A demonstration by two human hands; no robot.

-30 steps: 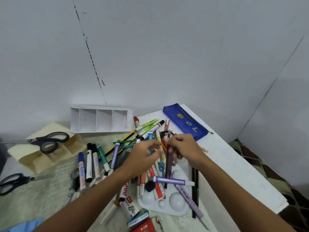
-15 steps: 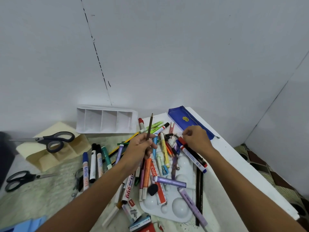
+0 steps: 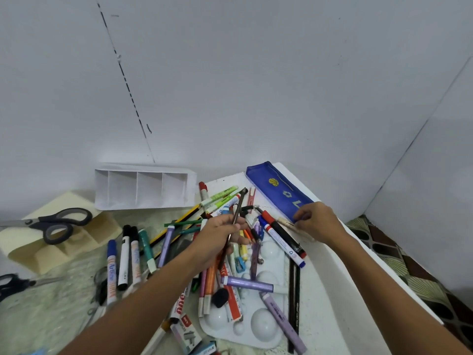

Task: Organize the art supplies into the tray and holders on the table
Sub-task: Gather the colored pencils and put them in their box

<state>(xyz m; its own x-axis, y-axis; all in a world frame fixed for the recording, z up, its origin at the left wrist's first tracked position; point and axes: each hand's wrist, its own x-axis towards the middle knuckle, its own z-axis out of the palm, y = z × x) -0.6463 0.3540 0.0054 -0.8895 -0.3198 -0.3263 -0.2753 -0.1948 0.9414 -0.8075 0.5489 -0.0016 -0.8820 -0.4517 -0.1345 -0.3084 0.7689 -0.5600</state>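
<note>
Sorting under way: loose pens and markers being gathered from the pile, none yet in a holder.

The worktop (image 3: 330,290) carries a white four-compartment holder (image 3: 143,187) at the back, lying with its open side toward the camera, and a cream holder (image 3: 64,242) to the left with grey scissors (image 3: 55,222) across it. Between them and the blue pencil case (image 3: 279,192) sprawls the marker pile (image 3: 230,252), partly over a white paint palette (image 3: 256,326). The left hand (image 3: 220,235) has its grip clamped on a thin dark pencil (image 3: 236,213). The right hand (image 3: 316,221) pinches a small pale stick (image 3: 288,222) beside the case. Next, probably, the pencil goes to a compartment of the white holder, tip kept clear of the dividers.
</note>
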